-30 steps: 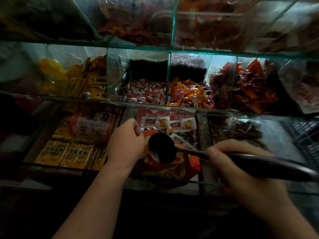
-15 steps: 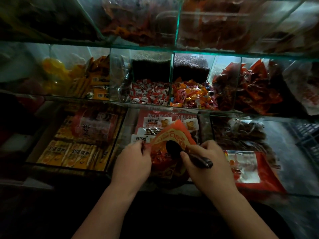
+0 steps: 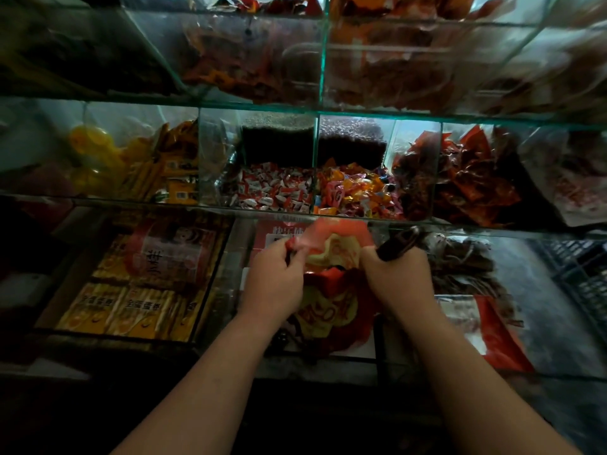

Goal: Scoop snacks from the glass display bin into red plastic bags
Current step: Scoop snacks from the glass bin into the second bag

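Thin red plastic bag [image 3: 330,257] with yellow print is held upright between both hands, over the lower middle compartment of the glass display bin [image 3: 223,284]. Left hand [image 3: 272,284]: fingers pinch the bag's left mouth edge. Right hand [image 3: 399,280]: fingers closed round the dark scoop handle [image 3: 397,243]; whether they also trap the bag's right edge cannot be told. Scoop bowl hidden. Judgement: the film is light, limp and slippery, and crumples readily. Best held at the mouth rim, both sides, to keep it open.

both hands [image 3: 274,280] gripping red bag [image 3: 331,303], glass bins [image 3: 323,77]
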Demonstrator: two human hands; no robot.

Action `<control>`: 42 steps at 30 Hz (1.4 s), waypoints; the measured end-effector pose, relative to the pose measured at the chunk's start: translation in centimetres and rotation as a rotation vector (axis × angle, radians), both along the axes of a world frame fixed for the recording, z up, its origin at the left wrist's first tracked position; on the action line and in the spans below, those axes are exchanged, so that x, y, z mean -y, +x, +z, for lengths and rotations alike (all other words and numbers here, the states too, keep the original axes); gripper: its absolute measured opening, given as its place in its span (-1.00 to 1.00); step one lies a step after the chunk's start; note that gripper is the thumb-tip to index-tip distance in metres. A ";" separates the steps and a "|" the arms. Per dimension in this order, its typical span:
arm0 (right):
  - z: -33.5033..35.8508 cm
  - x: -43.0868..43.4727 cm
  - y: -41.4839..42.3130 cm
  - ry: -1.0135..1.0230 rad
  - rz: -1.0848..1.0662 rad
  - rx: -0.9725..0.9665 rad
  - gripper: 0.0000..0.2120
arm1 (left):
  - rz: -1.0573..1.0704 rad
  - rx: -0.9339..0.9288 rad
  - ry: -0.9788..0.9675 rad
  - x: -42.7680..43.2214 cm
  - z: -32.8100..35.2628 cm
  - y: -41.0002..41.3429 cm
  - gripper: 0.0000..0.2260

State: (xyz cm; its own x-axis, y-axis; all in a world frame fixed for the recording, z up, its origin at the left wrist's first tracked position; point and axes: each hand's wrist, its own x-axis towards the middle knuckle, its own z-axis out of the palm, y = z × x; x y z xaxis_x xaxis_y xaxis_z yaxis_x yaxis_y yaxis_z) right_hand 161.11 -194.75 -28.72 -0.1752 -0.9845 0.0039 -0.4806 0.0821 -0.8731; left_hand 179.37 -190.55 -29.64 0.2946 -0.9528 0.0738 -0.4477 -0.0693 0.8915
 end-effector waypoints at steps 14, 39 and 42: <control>-0.2 -5.0 -3.1 -0.146 0.312 -0.356 -0.92 | 0.279 -0.327 0.210 -4.8 -4.2 -0.9 -0.39; 5.3 -9.2 -5.1 -0.262 0.306 -0.413 -0.72 | 0.095 0.098 0.301 -2.0 -2.0 -0.3 -0.54; 5.2 -8.9 -4.8 -0.299 0.311 -0.359 -0.80 | 0.060 0.049 0.292 1.3 -1.0 -0.9 -0.54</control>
